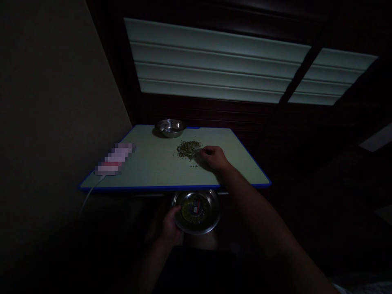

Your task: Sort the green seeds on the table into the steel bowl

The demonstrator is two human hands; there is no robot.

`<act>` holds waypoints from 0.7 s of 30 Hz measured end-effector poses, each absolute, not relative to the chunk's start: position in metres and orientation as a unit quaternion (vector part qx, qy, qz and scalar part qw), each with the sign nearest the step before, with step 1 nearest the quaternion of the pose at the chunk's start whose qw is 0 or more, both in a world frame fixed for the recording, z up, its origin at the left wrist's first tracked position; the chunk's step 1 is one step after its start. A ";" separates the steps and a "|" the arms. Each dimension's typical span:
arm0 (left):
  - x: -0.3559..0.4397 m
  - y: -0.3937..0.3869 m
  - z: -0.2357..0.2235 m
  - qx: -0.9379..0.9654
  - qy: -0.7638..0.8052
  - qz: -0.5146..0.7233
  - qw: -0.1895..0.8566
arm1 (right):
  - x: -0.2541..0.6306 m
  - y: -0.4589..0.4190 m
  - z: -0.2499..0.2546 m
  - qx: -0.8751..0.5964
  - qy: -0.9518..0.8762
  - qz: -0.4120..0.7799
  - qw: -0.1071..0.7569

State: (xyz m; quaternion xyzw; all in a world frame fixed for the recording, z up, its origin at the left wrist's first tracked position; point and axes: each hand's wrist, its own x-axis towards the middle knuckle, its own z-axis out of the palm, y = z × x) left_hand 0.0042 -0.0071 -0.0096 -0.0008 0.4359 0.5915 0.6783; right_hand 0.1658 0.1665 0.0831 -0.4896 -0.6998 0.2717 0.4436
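Note:
My left hand (172, 224) grips a shiny metal bowl (214, 212) by its left rim, thumb over the edge, below the table's front edge. Inside that bowl are greenish bits and a round dark item with a small label (195, 209). A loose pile of small greenish-brown grains (187, 149) lies spread on the table. At the pile's right side is my right hand (214, 157), its fingers closed in a pinch. Something pale and see-through shows at the fingertips, too dim to name.
The pale table (153, 171) has a blue edge. A second metal bowl (170, 129) stands at its back. On the left lies a blurred-out pink object (114, 160) with a white cable (88, 196). Behind the table is a dark wooden panel with pale slats (211, 61); the light is dim.

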 end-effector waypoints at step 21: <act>0.004 -0.007 -0.011 0.007 0.441 0.586 0.680 | 0.164 0.165 0.083 -0.467 -0.682 0.337 0.451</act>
